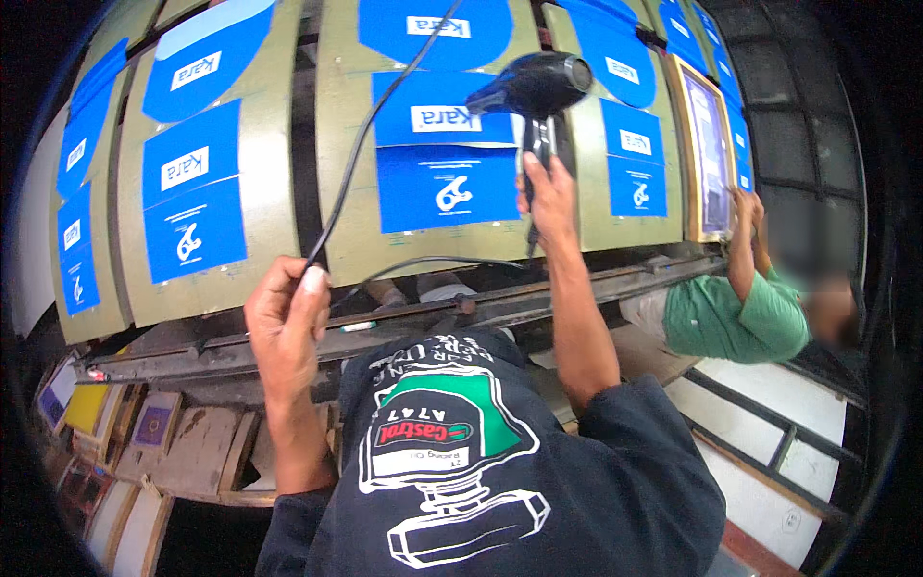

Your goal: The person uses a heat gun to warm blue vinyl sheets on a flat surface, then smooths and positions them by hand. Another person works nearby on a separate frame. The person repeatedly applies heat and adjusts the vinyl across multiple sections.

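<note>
My right hand (pixel 550 197) grips the handle of a black hair dryer (pixel 535 85), held up over the printing boards with its nozzle toward the left. Between the thumb and fingers of my left hand (pixel 291 310) is the dryer's black cord (pixel 358 154), which runs up past the top of the picture. Another stretch of cord curves from near that hand toward the dryer's handle. Under the dryer lies a blue printed sheet (pixel 404 207) on an olive-coloured board (pixel 336 255), with white print on it.
More boards with blue printed pieces (pixel 159 245) line up left and right. At the right, a co-worker in a green shirt (pixel 740 313) holds a wooden-framed screen (pixel 710 232). A metal rail (pixel 500 303) edges the boards. Framed screens (pixel 157 420) stand lower left.
</note>
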The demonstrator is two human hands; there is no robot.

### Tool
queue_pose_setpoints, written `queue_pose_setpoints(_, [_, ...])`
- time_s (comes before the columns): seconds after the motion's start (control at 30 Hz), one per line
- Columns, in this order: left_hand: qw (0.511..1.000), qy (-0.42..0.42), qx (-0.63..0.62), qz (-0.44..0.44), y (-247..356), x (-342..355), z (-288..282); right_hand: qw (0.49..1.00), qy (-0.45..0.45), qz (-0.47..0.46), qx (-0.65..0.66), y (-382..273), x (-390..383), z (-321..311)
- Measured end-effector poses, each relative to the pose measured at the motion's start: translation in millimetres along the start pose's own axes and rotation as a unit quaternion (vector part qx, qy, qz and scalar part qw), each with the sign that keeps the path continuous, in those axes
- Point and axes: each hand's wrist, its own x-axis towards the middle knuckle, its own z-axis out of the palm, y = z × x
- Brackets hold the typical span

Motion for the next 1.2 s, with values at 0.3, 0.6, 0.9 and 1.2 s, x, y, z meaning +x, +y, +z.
queue_pose_setpoints(0.3, [0.999, -0.033, 0.014, 0.032, -3, -8, 5, 1.0, 0.009, 0.0, -0.013, -11, -21, -12])
queue_pose_setpoints(0.6, [0.999, -0.037, 0.013, -0.002, -8, -27, -3, 0.994, 0.011, 0.003, -0.11, -9, -114, -30])
queue_pose_setpoints(0.9, [0.997, -0.031, 0.061, 0.02, -3, -28, -6, 0.994, -0.098, 0.043, 0.032, 4, -103, 19])
queue_pose_setpoints(1.2, [0.999, -0.026, 0.028, 0.019, -7, -28, -8, 0.999, -0.025, 0.029, -0.023, 6, -100, -8])
